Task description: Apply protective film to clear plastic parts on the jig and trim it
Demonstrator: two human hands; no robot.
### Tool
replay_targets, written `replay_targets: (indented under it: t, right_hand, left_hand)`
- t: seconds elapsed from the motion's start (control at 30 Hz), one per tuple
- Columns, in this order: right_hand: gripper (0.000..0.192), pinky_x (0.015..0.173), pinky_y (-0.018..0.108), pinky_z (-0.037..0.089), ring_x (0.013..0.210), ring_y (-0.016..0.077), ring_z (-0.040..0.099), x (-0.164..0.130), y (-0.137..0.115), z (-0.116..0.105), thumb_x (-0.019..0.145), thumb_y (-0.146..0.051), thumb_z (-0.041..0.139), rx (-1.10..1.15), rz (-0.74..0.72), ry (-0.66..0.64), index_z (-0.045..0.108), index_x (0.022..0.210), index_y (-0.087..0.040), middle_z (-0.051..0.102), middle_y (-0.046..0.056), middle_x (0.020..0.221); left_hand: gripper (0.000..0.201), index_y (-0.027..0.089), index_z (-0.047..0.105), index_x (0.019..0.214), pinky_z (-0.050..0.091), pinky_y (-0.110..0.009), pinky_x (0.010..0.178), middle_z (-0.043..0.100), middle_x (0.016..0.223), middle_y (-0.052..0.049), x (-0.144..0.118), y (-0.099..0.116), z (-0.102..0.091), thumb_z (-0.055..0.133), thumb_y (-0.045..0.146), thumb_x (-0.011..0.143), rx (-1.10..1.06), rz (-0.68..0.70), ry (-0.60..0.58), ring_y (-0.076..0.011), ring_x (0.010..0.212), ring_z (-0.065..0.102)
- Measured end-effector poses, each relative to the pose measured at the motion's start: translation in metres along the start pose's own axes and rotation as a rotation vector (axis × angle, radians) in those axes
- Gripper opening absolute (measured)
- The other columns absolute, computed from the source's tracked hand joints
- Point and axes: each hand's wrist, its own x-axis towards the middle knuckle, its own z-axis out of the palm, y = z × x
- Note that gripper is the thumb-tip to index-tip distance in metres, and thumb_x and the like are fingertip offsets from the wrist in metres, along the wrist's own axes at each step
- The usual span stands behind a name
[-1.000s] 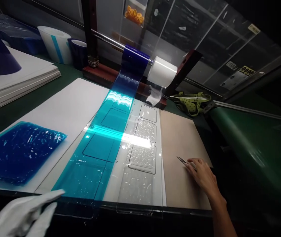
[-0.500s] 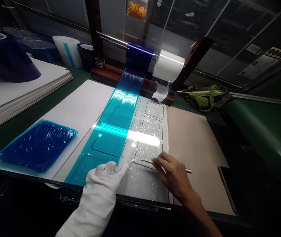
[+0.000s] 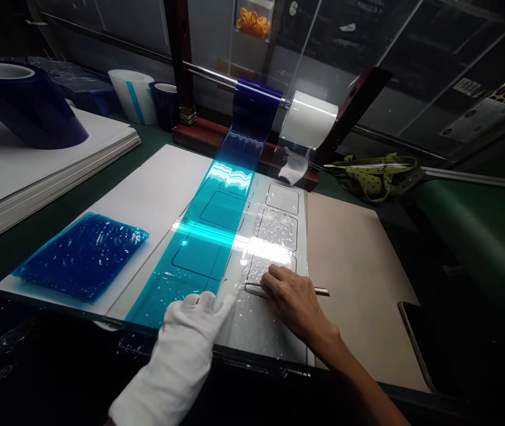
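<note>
My left hand (image 3: 194, 325), in a white glove, rests at the near edge of the blue film strip (image 3: 208, 236). Its fingers bend down onto the surface and the thumb stretches out to the right; nothing is held. My bare right hand (image 3: 290, 299) grips a slim metal craft knife (image 3: 322, 291), its pointed end to the left. That point lies along the lower line of a drawn rounded rectangle on the clear film (image 3: 274, 228), which looks wrinkled and bubbly. Similar outlines show through the blue strip.
A blue film roll (image 3: 257, 100) and a white roll (image 3: 312, 118) hang on a rod behind. Stacked blue film pieces (image 3: 83, 257) lie left. A brown board (image 3: 350, 248), a phone (image 3: 421, 343) and a green pouch (image 3: 374, 174) are on the right. A large blue roll (image 3: 30, 109) stands on white sheets.
My right hand has shifted left along the outline with the knife. The left hand stays by the film edge. The whole view has moved slightly right.
</note>
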Motion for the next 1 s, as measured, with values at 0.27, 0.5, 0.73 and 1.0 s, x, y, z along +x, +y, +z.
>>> replay_targets:
  t: [0.27,0.5,0.73,1.0]
  right_hand:
    - [0.022,0.05,0.027,0.017,0.059,0.0107,0.048,-0.055,0.043,-0.004,0.091,-0.01,0.047,-0.071,0.098,-0.005,0.057,0.074,-0.019,0.059,0.0,0.075]
    - [0.018,0.052,0.026,0.033,0.061,0.0151,0.059,-0.118,0.062,-0.012,0.094,-0.022,0.045,0.083,0.328,-0.186,0.061,0.085,-0.023,0.065,0.002,0.079]
    - [0.011,0.074,0.031,0.049,0.087,0.0204,0.064,-0.14,0.026,-0.006,0.093,-0.033,0.05,0.58,0.43,-0.36,0.06,0.096,-0.028,0.068,0.002,0.094]
    - [0.021,0.083,0.031,0.049,0.1,0.0211,0.06,-0.137,0.024,-0.002,0.089,-0.045,0.054,0.883,0.492,-0.487,0.059,0.104,-0.03,0.065,0.002,0.104]
  left_hand:
    - [0.097,0.023,0.051,0.133,0.047,-0.04,0.071,0.053,0.105,-0.012,-0.026,0.011,-0.012,0.085,0.054,0.047,0.107,0.09,0.048,-0.0275,0.087,0.051]
    - [0.111,0.018,0.042,0.14,0.045,-0.047,0.078,0.05,0.107,-0.016,-0.047,0.012,0.002,0.083,0.061,0.046,0.258,0.114,0.136,-0.0315,0.09,0.051]
    - [0.082,0.021,0.046,0.135,0.044,-0.047,0.08,0.053,0.108,-0.018,-0.054,0.021,0.01,0.074,0.055,0.065,0.229,0.159,0.133,-0.0317,0.09,0.055]
    - [0.049,0.024,0.057,0.12,0.041,-0.042,0.079,0.054,0.1,-0.01,-0.042,0.016,0.01,0.068,0.047,0.078,0.132,0.247,0.218,-0.0242,0.085,0.056]
